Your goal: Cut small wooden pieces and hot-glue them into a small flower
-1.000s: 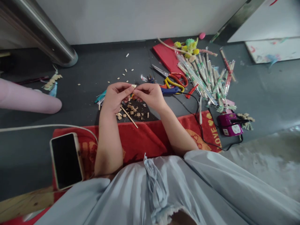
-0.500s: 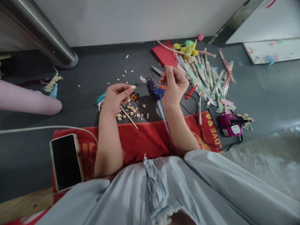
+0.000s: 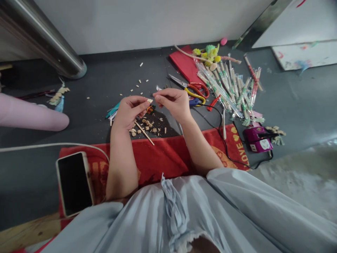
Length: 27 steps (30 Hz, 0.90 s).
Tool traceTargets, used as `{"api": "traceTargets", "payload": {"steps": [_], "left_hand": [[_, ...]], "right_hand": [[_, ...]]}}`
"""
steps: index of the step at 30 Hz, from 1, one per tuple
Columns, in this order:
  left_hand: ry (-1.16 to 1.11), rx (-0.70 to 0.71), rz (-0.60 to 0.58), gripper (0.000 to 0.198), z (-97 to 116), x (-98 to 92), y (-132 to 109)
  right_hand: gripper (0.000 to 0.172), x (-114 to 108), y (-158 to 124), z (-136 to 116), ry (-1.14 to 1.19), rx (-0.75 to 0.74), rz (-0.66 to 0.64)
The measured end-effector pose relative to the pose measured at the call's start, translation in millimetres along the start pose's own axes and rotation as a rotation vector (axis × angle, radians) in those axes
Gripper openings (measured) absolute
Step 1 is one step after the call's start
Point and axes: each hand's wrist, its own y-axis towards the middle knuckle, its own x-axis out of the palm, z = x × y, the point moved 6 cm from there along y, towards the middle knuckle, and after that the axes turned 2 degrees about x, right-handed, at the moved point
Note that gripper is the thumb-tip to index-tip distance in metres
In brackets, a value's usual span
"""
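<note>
Between the thumb and index finger of my left hand (image 3: 131, 111) is a small pale wooden piece (image 3: 150, 101). My right hand (image 3: 172, 103) is just to its right, thumb and index fingertips pinched together; whatever lies between them is too small to make out. Below the hands several little wooden pieces (image 3: 147, 123) are scattered, with a thin wooden stick (image 3: 144, 133) among them. A blue glue gun (image 3: 194, 102) is mostly hidden behind my right hand. Scissors with red and yellow handles (image 3: 193, 89) lie beyond that hand.
A red towel (image 3: 163, 154) lies along the near edge, with a phone (image 3: 74, 184) at its left. Wrapped stick bundles (image 3: 231, 86) pile up at the right, near a purple power socket (image 3: 257, 140) and black cord. A pink cylinder (image 3: 31, 112) stands at left.
My right hand has come down and left from above the glue gun to beside the piece in my left hand, uncovering the scissors. My left hand has barely moved.
</note>
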Motion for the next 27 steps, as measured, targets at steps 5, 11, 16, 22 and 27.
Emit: {"api": "traceTargets", "payload": {"steps": [5, 11, 16, 22, 27], "left_hand": [[0.043, 0.006, 0.004, 0.024, 0, -1.1, 0], [0.021, 0.019, -0.009, 0.029, -1, -1.0, 0], [0.051, 0.014, -0.018, 0.027, -2, -1.2, 0], [0.017, 0.011, -0.033, 0.034, -3, -0.8, 0], [-0.003, 0.023, -0.022, 0.036, -2, -0.1, 0]], "right_hand": [[0.029, 8, -1, 2, -0.007, 0.002, -0.077], [0.026, 9, -1, -1, 0.024, 0.003, -0.114], [0.026, 11, -2, -3, 0.018, 0.0, -0.135], [0.033, 8, -2, -4, 0.046, -0.015, -0.079], [0.036, -2, 1, 3, 0.043, 0.034, 0.03]]}}
